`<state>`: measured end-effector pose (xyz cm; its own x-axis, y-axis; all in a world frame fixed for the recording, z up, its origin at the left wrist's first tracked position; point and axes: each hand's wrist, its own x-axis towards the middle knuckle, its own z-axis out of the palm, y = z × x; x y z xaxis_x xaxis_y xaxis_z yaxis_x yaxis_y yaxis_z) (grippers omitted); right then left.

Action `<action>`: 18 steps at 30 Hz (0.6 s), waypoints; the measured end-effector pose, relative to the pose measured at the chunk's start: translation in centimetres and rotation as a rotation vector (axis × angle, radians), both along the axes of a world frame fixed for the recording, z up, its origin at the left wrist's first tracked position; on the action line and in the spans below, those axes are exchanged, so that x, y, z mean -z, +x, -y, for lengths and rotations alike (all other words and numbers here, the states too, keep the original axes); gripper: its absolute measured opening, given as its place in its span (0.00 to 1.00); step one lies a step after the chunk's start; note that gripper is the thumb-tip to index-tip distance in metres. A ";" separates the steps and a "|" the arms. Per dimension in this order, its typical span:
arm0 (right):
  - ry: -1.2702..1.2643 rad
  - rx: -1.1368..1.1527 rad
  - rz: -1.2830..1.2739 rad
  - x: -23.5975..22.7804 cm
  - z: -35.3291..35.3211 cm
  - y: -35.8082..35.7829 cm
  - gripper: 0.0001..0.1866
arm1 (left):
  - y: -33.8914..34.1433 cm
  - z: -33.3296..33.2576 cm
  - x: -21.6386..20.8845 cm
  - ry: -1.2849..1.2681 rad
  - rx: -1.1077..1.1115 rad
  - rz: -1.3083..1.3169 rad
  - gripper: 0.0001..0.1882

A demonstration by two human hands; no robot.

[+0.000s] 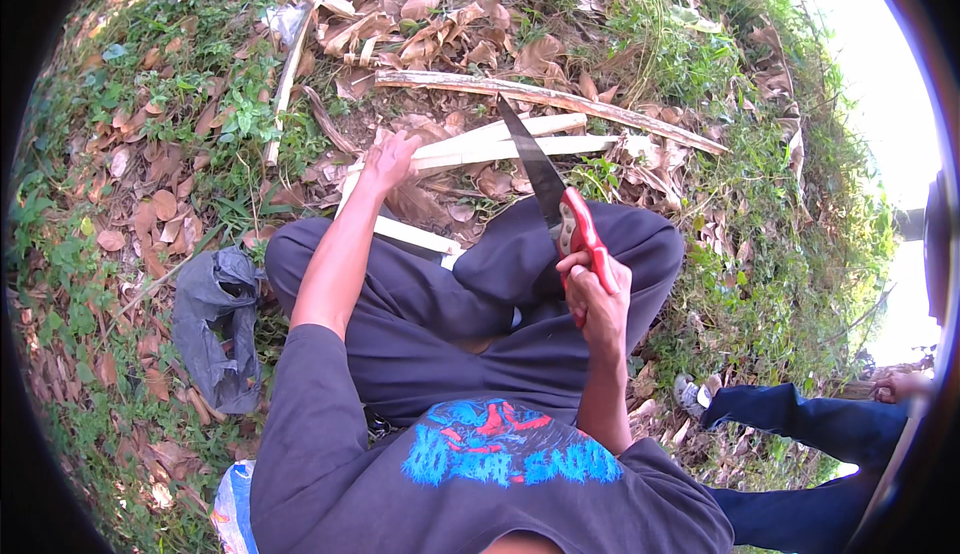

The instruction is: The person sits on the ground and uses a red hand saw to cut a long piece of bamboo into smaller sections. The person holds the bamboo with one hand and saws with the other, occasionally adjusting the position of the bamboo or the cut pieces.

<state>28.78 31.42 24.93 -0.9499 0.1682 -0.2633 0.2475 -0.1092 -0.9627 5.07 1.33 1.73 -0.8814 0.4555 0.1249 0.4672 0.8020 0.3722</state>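
Note:
My right hand (598, 292), in front of my right knee, is closed round the red handle of a handsaw (543, 176). Its dark blade points up and away, crossing in view over two pale wooden strips (520, 147); whether it touches them I cannot tell. At the left end of those strips, my left hand (388, 161) grips them, though its fingertips are partly hidden. Another short pale wooden strip (418, 235) lies by my crossed legs, running under the left forearm.
Beyond the strips a long rough-edged piece of wood (555, 94) lies across dry leaves. A narrow strip (290, 84) is at the far left. Beside my left knee rests a black plastic bag (240, 384). Another person's leg (790, 419) extends in from the right.

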 end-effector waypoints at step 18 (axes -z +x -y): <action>0.139 -0.089 0.036 1.5 -0.7 3.3 0.07 | -0.5 8.4 -7.5 -0.193 0.044 0.258 0.14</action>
